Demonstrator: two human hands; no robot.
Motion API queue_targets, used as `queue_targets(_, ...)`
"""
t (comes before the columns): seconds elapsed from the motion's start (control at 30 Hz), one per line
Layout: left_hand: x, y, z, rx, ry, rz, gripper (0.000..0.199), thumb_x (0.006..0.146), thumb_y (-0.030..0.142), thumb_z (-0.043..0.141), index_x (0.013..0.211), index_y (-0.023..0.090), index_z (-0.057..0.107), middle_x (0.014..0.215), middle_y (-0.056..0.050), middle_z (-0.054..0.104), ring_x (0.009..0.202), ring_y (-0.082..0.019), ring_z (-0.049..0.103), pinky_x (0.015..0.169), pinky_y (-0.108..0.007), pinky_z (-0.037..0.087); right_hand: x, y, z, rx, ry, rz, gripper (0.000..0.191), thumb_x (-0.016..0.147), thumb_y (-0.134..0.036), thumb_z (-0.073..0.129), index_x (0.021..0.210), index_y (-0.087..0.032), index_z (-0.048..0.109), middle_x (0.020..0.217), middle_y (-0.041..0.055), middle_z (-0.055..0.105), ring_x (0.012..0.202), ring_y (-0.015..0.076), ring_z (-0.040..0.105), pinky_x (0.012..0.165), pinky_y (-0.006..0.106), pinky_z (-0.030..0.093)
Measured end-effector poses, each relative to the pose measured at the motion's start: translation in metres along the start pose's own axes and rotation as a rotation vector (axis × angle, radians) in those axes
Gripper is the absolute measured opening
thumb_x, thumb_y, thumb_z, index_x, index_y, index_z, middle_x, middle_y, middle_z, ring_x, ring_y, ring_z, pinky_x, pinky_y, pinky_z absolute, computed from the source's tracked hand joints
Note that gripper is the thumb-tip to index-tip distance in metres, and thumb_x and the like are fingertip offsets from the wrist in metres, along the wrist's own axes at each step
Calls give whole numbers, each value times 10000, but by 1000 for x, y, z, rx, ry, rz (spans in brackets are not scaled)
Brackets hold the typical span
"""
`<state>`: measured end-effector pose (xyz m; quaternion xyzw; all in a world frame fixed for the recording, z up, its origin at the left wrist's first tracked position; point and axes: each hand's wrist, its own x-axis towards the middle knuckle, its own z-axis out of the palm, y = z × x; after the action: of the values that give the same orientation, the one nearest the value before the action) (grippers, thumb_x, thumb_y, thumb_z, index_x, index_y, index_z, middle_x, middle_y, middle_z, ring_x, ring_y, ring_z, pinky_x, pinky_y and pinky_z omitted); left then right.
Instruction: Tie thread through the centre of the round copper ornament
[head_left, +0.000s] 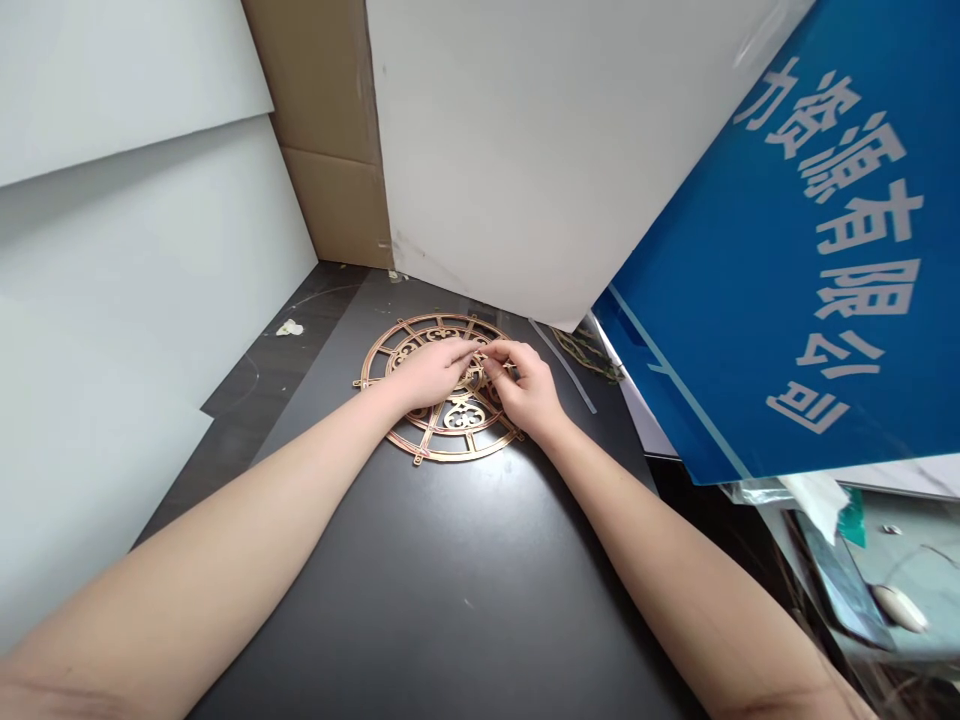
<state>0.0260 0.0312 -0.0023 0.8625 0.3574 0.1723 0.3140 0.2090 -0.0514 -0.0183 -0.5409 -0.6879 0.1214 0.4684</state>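
A round openwork disc (465, 415), gold-coloured with reddish lines, lies flat on the dark tabletop. It has rings, spokes and scrolled cut-outs, with small tabs around its rim. My left hand (435, 370) is over the disc's upper middle, fingers held together and reaching right. My right hand (525, 385) is at the disc's right side, thumb and forefinger pinched near the centre. The fingertips of both hands meet there, closed on something too small to make out. Parts of the disc are hidden beneath both hands.
White panels (135, 300) stand at left, beside cardboard (330, 130). A white board (525, 150) hangs over the far edge, and a blue sign (720, 330) leans at right. A clear strip (562, 365) lies near the disc. A phone (844, 575) and a mouse (900, 607) are lower right.
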Motion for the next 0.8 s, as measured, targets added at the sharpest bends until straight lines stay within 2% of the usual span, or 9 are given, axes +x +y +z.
queue_targets(0.23,-3,5,-3,82,-43,48,526,1010,464,374,1447,328,633,1331,-9,626,1250,-131,578,1137,-257,465,0,-3,0,-11,7,-3,273,968,-404,579,1120,-229,723,1120,37,731,992,134,633,980,337,492)
queue_targets(0.43,-2,3,-1,101,-46,45,521,1016,468,360,1338,257,711,1319,-25,639,1226,-131,590,1139,-263,469,0,-3,1,24,28,13,338,953,-505,613,1089,-214,720,1112,49,722,965,125,634,953,317,508)
queue_targets(0.6,-1,2,-2,66,-38,16,541,1025,510,365,1391,265,680,1402,2,603,1309,-147,569,1185,-279,450,0,4,2,129,129,109,363,1010,-455,492,1187,-209,691,1161,56,704,1040,122,632,969,307,508)
queue_targets(0.7,-2,2,-3,86,-45,30,542,1027,511,367,1323,213,709,1338,-19,636,1225,-126,591,1088,-231,469,2,7,0,156,141,118,358,980,-440,534,1158,-191,721,1172,69,694,1042,122,629,985,312,515)
queue_targets(0.8,-2,1,-3,113,-67,51,527,1029,499,364,1137,148,743,1170,-41,683,1035,-86,597,922,-186,451,3,7,0,85,43,53,349,944,-463,607,1160,-239,766,1228,59,682,1162,153,616,1082,359,490)
